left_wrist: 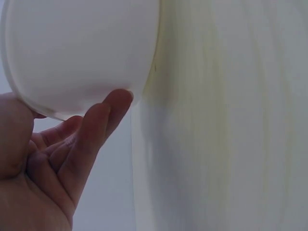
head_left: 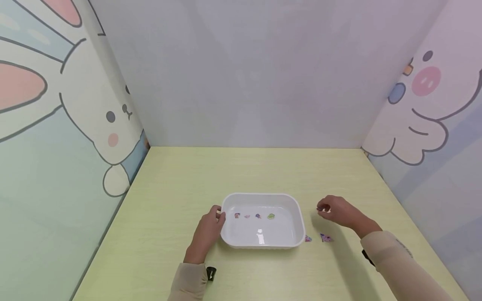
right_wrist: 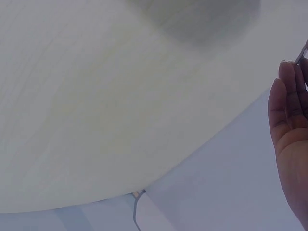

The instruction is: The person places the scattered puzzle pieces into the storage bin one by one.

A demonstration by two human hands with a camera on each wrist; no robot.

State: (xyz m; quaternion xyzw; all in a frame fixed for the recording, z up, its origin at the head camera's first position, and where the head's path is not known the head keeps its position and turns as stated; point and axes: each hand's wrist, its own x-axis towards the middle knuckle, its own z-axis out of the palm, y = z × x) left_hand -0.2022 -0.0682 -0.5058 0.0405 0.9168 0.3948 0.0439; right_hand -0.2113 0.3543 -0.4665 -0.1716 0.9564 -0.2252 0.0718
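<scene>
Head view: worktop (head_left: pixel 184 179); white tray (head_left: pixel 280 234), probably stiff and slick, best held by its rim, where the left grip (head_left: pixel 206 230) holds it at nine o'clock. Toward three, the right grip (head_left: pixel 336 210), nearly closed, pinches a thin piece (right_wrist: pixel 302 54), likely light; edges suit.

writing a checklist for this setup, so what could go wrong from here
The right hand has a small piece only at its fingertips, so it could slip and drop onto the table. The left hand grips the side of the white tray; a tug or tilt might slide the four small cutouts out of their row. The colorful piece by the tray's right edge could get bumped if the tray shifts right.
</scene>
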